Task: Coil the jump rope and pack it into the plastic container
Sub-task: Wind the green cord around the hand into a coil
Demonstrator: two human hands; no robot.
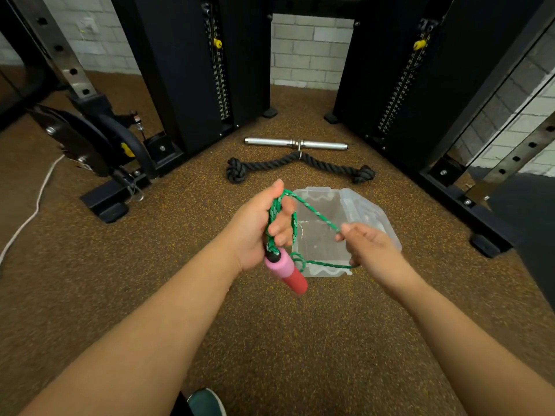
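Note:
My left hand (258, 226) grips a bundle of coiled green jump rope (312, 210), and the pink-and-red handles (289, 271) hang below its fist. A strand of the rope runs right to my right hand (369, 244), which pinches it between thumb and fingers; a lower strand loops back under that hand. Both hands hover above the clear plastic container (318, 271), which sits open on the floor with its lid (369, 211) tilted back on the right.
A black rope attachment (240, 169) and a chrome bar (295, 144) lie on the brown speckled floor beyond the container. Black weight-stack columns (192, 70) (399, 70) stand left and right behind them. A white cord (33, 211) trails at far left. My shoe (207, 402) shows at the bottom.

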